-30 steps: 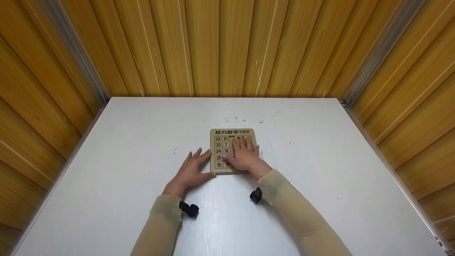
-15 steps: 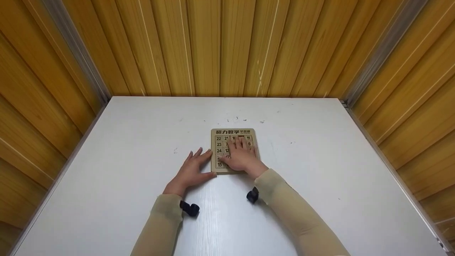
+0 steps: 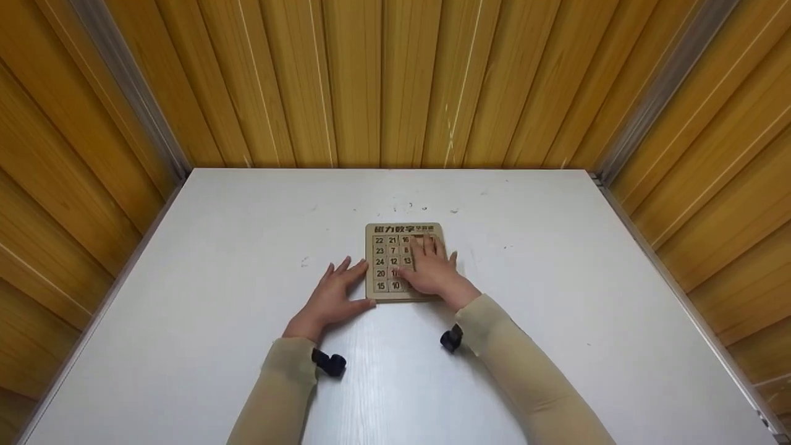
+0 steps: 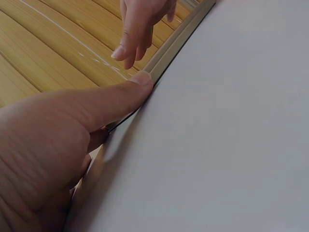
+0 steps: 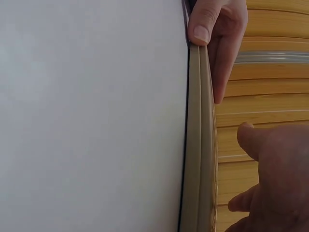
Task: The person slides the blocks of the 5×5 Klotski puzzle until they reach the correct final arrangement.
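Note:
A beige number slide puzzle [image 3: 393, 262] lies flat on the table, its dark printed heading along the far side. My left hand [image 3: 334, 298] spreads around its near-left corner, the thumb [image 4: 140, 77] against the near edge and the fingers stretched along the left edge. Over the right columns lies my right hand [image 3: 432, 273], fingers extended and fingertips at the top row of number tiles. It hides several tiles on the right. Beside the 16 tile [image 3: 406, 240], a dark gap shows in the top row. The right wrist view shows the puzzle's layered near side [image 5: 199, 121].
The white table [image 3: 525, 247] has small dark scuff marks behind the puzzle. Wood-look panels [image 3: 395, 80] enclose it at the back and both sides. A small black wrist camera [image 3: 330, 363] sits on the left cuff, another [image 3: 452, 339] on the right.
The 16 tile has slid one column left, and the gap now lies to its right. My right hand shifted left, then back right. The left hand stays put.

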